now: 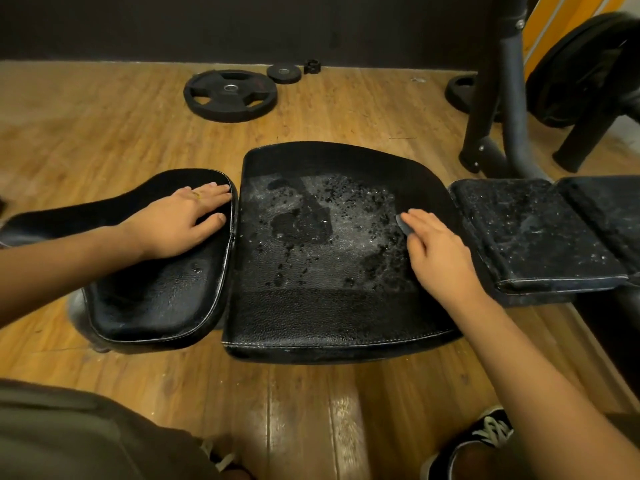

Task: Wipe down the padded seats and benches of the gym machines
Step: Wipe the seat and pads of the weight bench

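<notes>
Bench pad (329, 271) is wet-spotted. Right hand (440, 251) grips a grey cloth (402, 225) on it. Left hand (180, 220) lies flat on seat pad (156, 299).

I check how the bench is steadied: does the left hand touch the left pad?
Touching. The head view shows the left hand lying palm down on the left pad, fingers straight on its surface, with no gap under them.
</notes>
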Demonstrator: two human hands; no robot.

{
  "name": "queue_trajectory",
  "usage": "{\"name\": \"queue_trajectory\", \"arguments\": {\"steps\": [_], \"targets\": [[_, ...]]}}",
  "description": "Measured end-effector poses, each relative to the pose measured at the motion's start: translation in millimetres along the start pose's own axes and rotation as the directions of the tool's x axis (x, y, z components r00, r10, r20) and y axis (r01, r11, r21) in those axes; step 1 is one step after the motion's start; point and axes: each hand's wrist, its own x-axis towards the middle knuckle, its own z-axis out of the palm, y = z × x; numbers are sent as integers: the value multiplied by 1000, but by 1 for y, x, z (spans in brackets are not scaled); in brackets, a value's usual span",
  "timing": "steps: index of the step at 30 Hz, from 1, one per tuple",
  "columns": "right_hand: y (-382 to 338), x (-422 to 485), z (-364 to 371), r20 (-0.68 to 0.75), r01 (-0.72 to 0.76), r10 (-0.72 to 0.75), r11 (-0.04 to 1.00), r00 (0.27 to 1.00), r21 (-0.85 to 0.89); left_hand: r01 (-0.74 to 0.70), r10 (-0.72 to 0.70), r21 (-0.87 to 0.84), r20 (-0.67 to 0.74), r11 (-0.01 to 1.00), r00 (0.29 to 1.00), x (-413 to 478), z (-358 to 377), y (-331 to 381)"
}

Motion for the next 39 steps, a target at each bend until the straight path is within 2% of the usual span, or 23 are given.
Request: {"name": "queue_trajectory", "arguments": {"steps": [5,9,14,19,27,34,39], "targets": [[1,41,-2,46,67,-66,998,997,-15,-5,5,-4,12,1000,1000,1,1,-3],[-4,50,-3,46,43,-42,999,998,-19,7,-7,3,8,1000,1000,2,2,-3],[-10,-22,-7,-12,-46,47,995,999,91,2,-2,-2,2,1000,1000,3,2,-4],[-23,-98,-15,-34,-107,112,988,993,116,-2,2,-4,2,1000,1000,3,2,-3],[-21,-48,-14,21,-111,110,991,994,69,-13,13,1,-21,1000,1000,3,1,3],[-27,-108,-19,39,-130,126,987,991,99,-21,21,-4,-33,1000,999,3,4,-2],[-25,-42,-15,77,-119,117,993,990,21,-24,24,1,-42,1000,999,4,3,0]]}}
